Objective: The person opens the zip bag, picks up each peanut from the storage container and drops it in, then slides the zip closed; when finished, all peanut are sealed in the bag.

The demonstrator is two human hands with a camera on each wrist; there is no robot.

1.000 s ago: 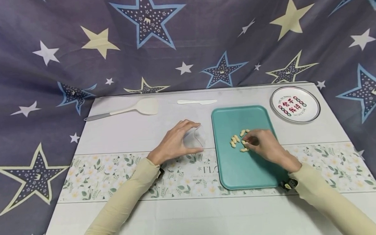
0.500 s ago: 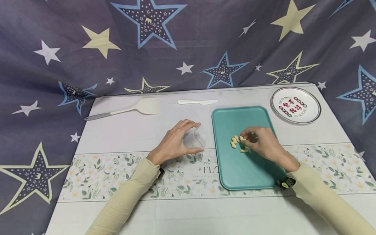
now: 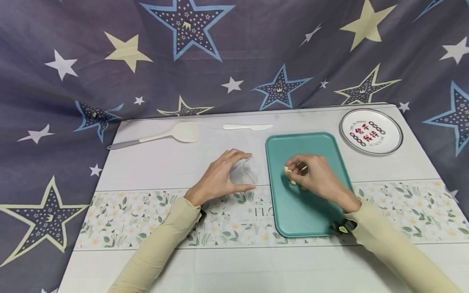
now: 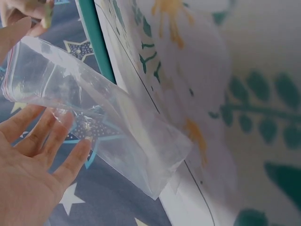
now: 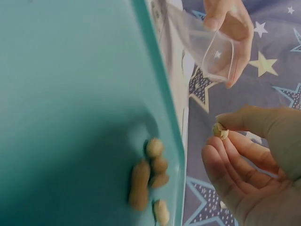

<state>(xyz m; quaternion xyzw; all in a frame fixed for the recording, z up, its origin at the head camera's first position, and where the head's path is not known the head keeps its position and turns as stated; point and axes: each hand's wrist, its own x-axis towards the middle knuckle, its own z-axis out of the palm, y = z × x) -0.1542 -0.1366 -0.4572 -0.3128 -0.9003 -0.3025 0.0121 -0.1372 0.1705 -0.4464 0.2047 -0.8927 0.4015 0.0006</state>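
My left hand (image 3: 219,177) holds a clear plastic zip bag (image 4: 101,106) with its mouth spread between thumb and fingers, facing the tray. A red line runs along the bag's rim, and I see nothing inside it. Between thumb and fingertips, my right hand (image 3: 320,179) pinches a peanut (image 5: 220,131) above the left side of the teal tray (image 3: 308,220). Several more unshelled peanuts (image 5: 139,186) lie on the tray beneath that hand; in the head view it mostly covers them.
A spatula (image 3: 184,132) with a grey handle lies at the back left. Beside it is a white plastic knife (image 3: 247,127). At the back right stands a round white plate (image 3: 371,146) with printed characters. A starry cloth (image 3: 229,45) hangs behind the table.
My right hand has lifted a peanut off the tray and moved left with it, toward the bag. The left hand and bag have stayed in place.
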